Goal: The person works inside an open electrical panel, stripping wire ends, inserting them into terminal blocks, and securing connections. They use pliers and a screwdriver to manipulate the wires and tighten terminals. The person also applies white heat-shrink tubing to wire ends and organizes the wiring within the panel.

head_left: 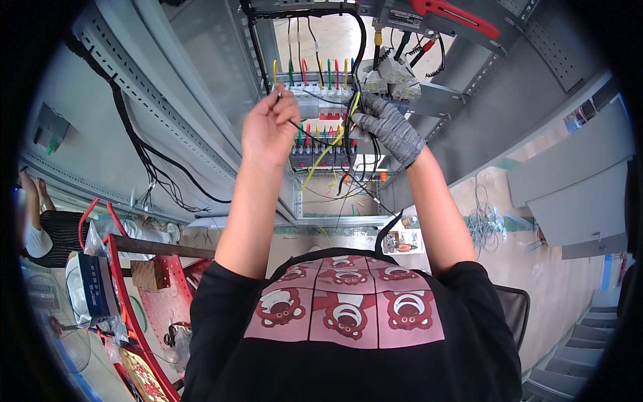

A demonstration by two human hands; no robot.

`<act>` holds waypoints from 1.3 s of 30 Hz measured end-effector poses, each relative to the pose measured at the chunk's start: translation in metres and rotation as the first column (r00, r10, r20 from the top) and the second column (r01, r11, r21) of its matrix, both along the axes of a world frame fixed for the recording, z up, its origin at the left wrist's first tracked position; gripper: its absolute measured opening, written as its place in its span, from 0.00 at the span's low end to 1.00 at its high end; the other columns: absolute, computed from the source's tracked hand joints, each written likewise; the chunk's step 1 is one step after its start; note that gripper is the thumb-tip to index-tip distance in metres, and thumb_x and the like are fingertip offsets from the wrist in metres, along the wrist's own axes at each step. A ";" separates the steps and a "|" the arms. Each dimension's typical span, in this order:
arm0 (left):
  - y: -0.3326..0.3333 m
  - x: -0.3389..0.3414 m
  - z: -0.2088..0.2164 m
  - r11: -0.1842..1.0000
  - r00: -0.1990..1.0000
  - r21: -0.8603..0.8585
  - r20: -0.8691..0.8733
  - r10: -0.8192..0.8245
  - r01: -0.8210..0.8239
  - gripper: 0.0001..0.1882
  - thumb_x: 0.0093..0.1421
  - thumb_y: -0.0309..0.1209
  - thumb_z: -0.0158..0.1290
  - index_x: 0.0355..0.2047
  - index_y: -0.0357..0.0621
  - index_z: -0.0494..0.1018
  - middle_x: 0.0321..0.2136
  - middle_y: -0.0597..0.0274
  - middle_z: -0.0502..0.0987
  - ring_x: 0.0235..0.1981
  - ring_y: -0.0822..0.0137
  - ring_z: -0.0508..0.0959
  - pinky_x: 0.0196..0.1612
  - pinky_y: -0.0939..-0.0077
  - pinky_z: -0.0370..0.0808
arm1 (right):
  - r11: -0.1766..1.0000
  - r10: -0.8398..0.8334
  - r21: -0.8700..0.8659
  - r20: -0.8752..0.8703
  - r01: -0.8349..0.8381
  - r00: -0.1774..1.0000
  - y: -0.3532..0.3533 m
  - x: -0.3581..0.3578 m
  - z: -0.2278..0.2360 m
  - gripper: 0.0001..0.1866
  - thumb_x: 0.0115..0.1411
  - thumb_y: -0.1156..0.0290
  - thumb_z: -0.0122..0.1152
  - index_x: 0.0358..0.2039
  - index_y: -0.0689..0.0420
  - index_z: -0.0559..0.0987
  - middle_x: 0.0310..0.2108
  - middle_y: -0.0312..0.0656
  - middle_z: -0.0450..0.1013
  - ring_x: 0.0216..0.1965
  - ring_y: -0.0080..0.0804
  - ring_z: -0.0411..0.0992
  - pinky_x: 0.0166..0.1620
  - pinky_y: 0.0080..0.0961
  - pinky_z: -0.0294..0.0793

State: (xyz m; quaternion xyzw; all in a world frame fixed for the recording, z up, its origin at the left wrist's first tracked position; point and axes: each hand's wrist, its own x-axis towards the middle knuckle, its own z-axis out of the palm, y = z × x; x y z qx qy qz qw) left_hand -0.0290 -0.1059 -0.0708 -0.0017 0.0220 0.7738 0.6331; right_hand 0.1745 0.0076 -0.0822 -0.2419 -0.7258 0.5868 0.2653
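My bare left hand [271, 127] is raised at the left of the open cabinet, thumb and fingers pinched on a thin dark wire. More of this black wire [312, 137] seems to run from the hand toward the middle. My right hand [392, 130], in a grey knitted glove, is closed around a bundle of black wires [349, 87]. A yellow-green wire [326, 153] slants down beside the bundle. Behind the hands sits a row of white breakers [318, 104] with yellow, green and red wires on top. Below it is a row of dark breakers [315, 157].
A red bar [462, 17] and plastic-wrapped parts [395, 77] are at upper right. Loose black cables [144, 157] hang along the left panel. A red cart [161, 311] stands lower left, near another person [50, 231]. Coiled wire [483, 218] lies on the floor at right.
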 end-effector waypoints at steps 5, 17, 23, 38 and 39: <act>0.013 -0.004 0.026 0.996 0.999 0.076 0.018 -0.050 0.049 0.08 0.61 0.20 0.42 0.40 0.28 0.63 0.29 0.58 0.64 0.23 0.74 0.62 0.21 0.85 0.60 | 0.988 0.071 -0.135 -0.005 -0.071 0.997 0.004 0.001 -0.005 0.20 0.59 0.72 0.56 0.51 0.62 0.68 0.34 0.35 0.72 0.30 0.19 0.72 0.34 0.17 0.75; 0.036 -0.005 0.052 0.984 0.978 0.150 -0.199 -0.061 0.092 0.09 0.61 0.20 0.43 0.42 0.29 0.62 0.30 0.58 0.64 0.23 0.75 0.62 0.20 0.86 0.59 | 0.975 0.219 -0.025 -0.008 -0.219 0.976 0.010 0.001 -0.030 0.27 0.54 0.80 0.58 0.55 0.61 0.64 0.33 0.37 0.73 0.28 0.19 0.71 0.27 0.17 0.73; 0.019 -0.020 -0.003 0.945 0.613 -0.070 -0.776 0.150 -0.321 0.11 0.60 0.22 0.46 0.44 0.34 0.65 0.34 0.57 0.69 0.25 0.75 0.65 0.25 0.83 0.63 | 0.990 -0.107 0.081 -0.071 0.113 0.992 0.004 0.007 -0.032 0.18 0.54 0.76 0.60 0.46 0.63 0.72 0.37 0.40 0.76 0.38 0.24 0.72 0.45 0.21 0.72; 0.035 0.054 0.003 0.994 -0.613 0.080 -0.790 0.016 -0.077 0.18 0.57 0.22 0.47 0.48 0.34 0.63 0.36 0.48 0.74 0.41 0.54 0.74 0.48 0.66 0.68 | 0.898 -0.348 0.190 -0.244 0.397 0.905 0.008 -0.011 -0.032 0.18 0.54 0.79 0.59 0.46 0.65 0.70 0.39 0.46 0.75 0.39 0.28 0.74 0.45 0.24 0.73; 0.034 0.058 0.002 0.994 -0.642 0.086 -0.766 0.021 -0.070 0.16 0.58 0.22 0.45 0.48 0.32 0.60 0.34 0.49 0.74 0.37 0.58 0.76 0.43 0.70 0.70 | 0.916 -0.338 0.104 -0.318 0.387 0.886 0.007 -0.013 -0.033 0.18 0.54 0.80 0.58 0.46 0.64 0.69 0.37 0.43 0.74 0.38 0.27 0.73 0.44 0.23 0.73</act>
